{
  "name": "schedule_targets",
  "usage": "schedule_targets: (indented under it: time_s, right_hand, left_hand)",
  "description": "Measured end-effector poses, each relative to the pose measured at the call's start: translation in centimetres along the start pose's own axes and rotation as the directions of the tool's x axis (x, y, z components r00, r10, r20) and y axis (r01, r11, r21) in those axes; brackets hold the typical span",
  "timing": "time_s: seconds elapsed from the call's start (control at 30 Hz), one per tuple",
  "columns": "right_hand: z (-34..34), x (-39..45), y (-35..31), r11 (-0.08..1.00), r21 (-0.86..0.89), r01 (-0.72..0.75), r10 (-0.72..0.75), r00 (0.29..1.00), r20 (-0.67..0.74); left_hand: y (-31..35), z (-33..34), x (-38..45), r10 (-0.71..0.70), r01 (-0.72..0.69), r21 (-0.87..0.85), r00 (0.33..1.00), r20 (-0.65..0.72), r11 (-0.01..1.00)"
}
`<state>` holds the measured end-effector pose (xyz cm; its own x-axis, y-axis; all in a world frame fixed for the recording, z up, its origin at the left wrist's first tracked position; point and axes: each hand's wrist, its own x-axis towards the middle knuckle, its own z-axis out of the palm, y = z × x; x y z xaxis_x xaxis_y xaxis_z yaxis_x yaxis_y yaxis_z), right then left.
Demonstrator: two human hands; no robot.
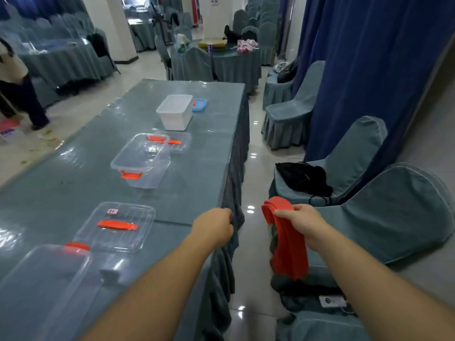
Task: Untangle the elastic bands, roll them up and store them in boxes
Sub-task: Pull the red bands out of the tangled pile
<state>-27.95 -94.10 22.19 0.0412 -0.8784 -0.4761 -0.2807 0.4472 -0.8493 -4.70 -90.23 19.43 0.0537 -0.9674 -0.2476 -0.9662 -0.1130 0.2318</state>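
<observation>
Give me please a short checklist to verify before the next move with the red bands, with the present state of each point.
1. Bands held firmly: ok. The right hand grips the red elastic bands at their top.
2. Bands free of tangles: cannot tell. They hang as one bunch, and the lower ends are blurred.
3. Bands over the table: not ok. They hang beside the table, above the floor.
4. Left hand free to help: cannot tell. The left hand rests curled at the table edge, perhaps on the cloth.
5. A box open to receive the roll: ok. The clear box with orange handles stands without lid.
</observation>
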Motion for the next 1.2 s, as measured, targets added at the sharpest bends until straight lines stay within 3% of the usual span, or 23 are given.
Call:
schedule_targets:
  time_s: [0.3,0.57,0.77,0.9,1.2]
  right_hand:
    - [1.1,9.3,-3.7,0.990,0.140,-0.019,0.027,0.998,-0.055]
    - [-0.3,20.5,-7.6,0.986,0.162,-0.045,0.039,0.999,0.036]
    - [-3.4,29.9,-12.6,0.979,0.192,-0.063,0.046,0.995,0.090]
    - [-5.3,36.0,-16.0,0.973,0.225,-0.053,0.030,0.994,0.102]
    - [-6.4,46.9,-22.8,0.967,0.240,-0.087,0.063,0.992,0.106]
  left_hand:
    - [-0.5,-2.5,10.5,0.061,-0.061,0.012,0.998,-0.034,0.998]
    - [0.4,-2.4,21.7,0.053,-0.053,0.017,0.998,-0.027,0.998]
    - [2.5,-4.9,31.5,-0.010,0.009,0.091,1.000,0.014,0.996]
    - [3.9,-7.1,37.4,-0.069,0.070,0.056,0.997,-0.033,0.996]
    - [3.9,-10.4,50.0,-0.148,0.148,-0.002,0.989,-0.004,0.989]
